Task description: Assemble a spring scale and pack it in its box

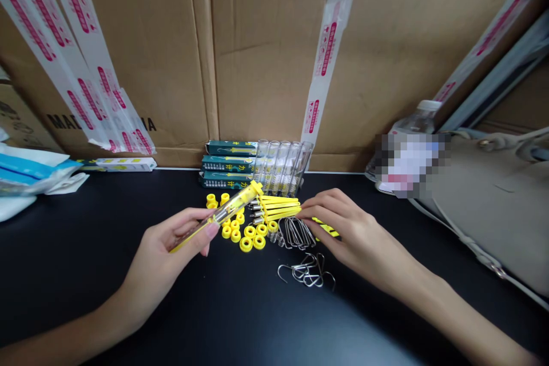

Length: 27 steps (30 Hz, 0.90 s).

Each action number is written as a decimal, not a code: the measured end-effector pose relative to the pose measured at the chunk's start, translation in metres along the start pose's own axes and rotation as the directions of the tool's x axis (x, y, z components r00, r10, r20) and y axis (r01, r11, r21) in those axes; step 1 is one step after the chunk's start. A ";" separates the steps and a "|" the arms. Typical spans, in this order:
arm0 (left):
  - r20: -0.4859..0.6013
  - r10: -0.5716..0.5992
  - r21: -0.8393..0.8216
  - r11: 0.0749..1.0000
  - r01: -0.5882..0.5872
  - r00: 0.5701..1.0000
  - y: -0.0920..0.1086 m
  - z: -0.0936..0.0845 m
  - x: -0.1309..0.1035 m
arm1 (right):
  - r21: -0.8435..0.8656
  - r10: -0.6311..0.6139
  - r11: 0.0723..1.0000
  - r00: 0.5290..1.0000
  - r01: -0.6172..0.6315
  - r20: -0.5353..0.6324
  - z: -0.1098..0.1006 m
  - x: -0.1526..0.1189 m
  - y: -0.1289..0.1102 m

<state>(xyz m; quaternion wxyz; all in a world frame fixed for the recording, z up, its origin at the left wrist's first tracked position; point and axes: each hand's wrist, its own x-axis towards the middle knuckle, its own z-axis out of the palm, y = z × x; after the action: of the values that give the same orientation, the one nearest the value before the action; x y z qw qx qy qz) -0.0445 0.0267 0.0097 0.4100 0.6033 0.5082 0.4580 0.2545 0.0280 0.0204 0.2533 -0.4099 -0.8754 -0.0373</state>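
My left hand (186,235) is closed around a spring scale (234,207), a clear tube with a yellow cap at its raised upper right end. My right hand (343,218) has its fingers drawn together by the right ends of several yellow strips with metal tips (278,206). Whatever its fingertips pinch is hidden. Just below them lie bent wire loops (297,233), and a yellow piece (326,227) shows partly beneath the hand. Several yellow ring caps (249,231) are scattered between both hands. Nearer me is a small tangle of metal S-hooks (306,270).
Behind the parts, clear tubes (283,166) lean against green printed boxes (227,163). A big cardboard box (266,68) walls off the back of the black table (206,320). At right are a plastic bottle (414,120) and a beige bag (493,200); plastic packaging (34,174) lies left.
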 end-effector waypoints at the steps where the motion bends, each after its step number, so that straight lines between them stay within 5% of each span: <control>1: 0.000 -0.007 -0.002 1.000 0.007 1.000 0.000 0.000 0.000 | -0.002 -0.005 1.000 1.000 0.005 0.002 0.000 0.000 0.000; 15: -0.023 -0.044 -0.061 0.997 0.043 0.999 -0.008 -0.001 0.002 | 0.175 0.007 0.984 0.998 -0.018 0.061 0.013 -0.001 -0.017; 18: -0.033 -0.061 -0.082 0.995 0.058 0.998 -0.008 -0.001 0.002 | 0.255 0.007 0.967 1.000 -0.007 0.002 0.020 0.000 -0.024; 27: -0.014 -0.014 -0.054 0.998 0.014 1.000 0.001 0.000 -0.001 | 0.189 0.021 0.982 0.998 -0.010 -0.057 0.040 0.038 -0.036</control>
<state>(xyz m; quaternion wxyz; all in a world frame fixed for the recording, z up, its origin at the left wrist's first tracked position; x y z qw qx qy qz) -0.0446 0.0253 0.0107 0.4258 0.5851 0.5027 0.4730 0.1908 0.0422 0.0086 0.3168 -0.3897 -0.8640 0.0359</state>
